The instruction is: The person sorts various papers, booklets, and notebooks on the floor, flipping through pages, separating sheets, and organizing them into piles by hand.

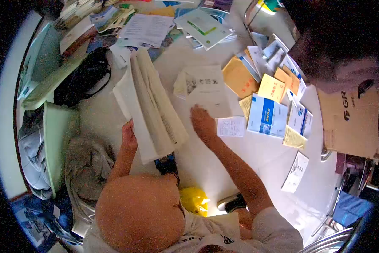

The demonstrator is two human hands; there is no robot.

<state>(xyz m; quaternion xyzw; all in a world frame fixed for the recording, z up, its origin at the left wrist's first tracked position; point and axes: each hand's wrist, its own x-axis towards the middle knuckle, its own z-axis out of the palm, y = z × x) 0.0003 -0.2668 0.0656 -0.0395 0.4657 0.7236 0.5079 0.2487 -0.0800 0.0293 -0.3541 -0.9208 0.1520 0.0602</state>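
My left hand [129,135] is closed on the lower left edge of a thick, loosely folded bundle of papers [149,105], which is held up at a tilt and fans open slightly. To the right, a white booklet [208,86] with dark print lies on the pale floor. My right hand [203,122] is at its lower left edge with the fingers curled in; the fingertips are partly hidden. A small printed sheet [231,126] lies just right of that wrist.
Brown envelopes [240,78], a blue-and-white booklet [267,116] and other papers spread to the right, before a cardboard box [349,122]. More booklets [204,27] and printed sheets [145,29] lie at the back. A black bag [82,78] and green bin [61,143] stand left. A yellow bag [193,201] is below.
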